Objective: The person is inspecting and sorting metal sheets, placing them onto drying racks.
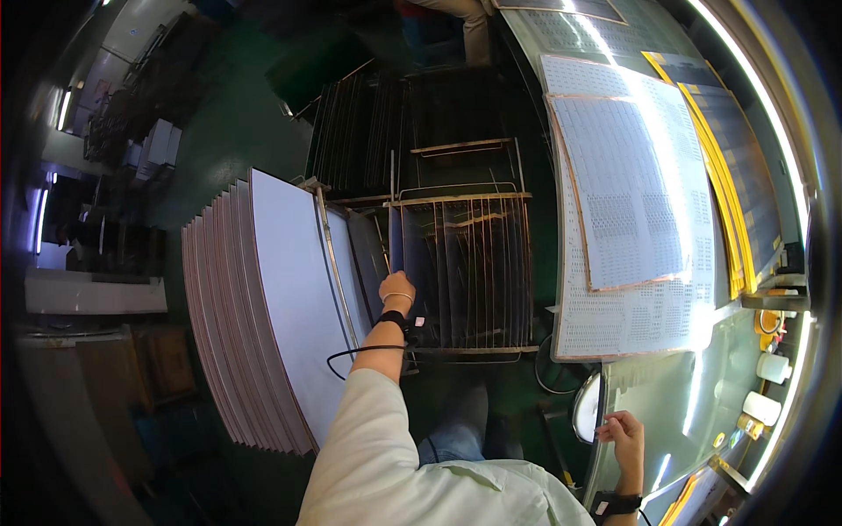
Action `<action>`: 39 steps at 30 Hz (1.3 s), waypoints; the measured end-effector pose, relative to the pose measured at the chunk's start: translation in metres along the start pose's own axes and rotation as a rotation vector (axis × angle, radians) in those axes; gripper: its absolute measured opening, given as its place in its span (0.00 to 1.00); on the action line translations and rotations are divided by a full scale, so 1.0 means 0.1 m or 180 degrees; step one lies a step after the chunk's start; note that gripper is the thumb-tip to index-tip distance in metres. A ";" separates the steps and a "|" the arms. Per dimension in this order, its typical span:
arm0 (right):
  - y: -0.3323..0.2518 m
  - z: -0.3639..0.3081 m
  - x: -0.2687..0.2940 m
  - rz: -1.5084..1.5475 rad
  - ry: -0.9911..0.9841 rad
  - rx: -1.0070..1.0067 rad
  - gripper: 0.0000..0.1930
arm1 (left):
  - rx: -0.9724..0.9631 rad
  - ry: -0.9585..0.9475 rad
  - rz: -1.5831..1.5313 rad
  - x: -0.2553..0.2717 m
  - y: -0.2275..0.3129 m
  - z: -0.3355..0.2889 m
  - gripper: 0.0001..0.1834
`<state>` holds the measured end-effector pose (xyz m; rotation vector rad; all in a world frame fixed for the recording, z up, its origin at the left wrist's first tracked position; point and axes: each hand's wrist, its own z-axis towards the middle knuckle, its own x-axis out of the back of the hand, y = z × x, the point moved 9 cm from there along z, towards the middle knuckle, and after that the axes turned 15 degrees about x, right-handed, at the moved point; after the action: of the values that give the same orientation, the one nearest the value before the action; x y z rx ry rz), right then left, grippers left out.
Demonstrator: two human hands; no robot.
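Observation:
My left hand [397, 291] reaches forward to the left side of a wire rack and is closed on the near edge of a thin, bluish panel [396, 238] that stands upright there. The fingertips are hidden behind the hand. Several more thin, dark panels [474, 280] stand on edge in the rack [465, 198]. My right hand [624, 437] hangs at the near left edge of the glass-topped table [653, 394], its fingers loosely bent and apart, with nothing visible in them. Both wrists wear black bands, and a black cord hangs at the left one.
Large white panels [303, 289] stand in a row left of the rack. On the table lie perforated pale sheets [623, 193] and yellow-edged frames [719, 184]. White containers [761, 408] stand at its right edge. A round white-faced object [586, 408] is beside the table. Another person's leg [474, 31] shows beyond.

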<state>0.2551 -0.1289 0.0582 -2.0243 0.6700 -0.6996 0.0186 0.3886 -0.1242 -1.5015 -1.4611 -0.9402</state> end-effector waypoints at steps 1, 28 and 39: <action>-0.02 -0.01 -0.04 -0.0004 -0.0040 0.0125 0.08 | -0.0028 -0.0005 0.0000 0.01 0.00 -0.02 0.10; 1.09 1.07 -2.86 -0.0429 -0.1078 0.0244 0.11 | -0.0223 -0.0760 0.0291 0.00 -0.17 -0.10 0.25; 1.61 0.52 -2.01 0.0100 -0.1030 -0.0463 0.11 | -0.0165 -0.0004 -0.0342 -0.15 -0.62 1.02 0.22</action>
<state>0.1194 -0.0404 -0.1491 -2.1906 0.5727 -0.2998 -0.0467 0.4760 -0.1741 -1.4727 -1.5416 -1.0485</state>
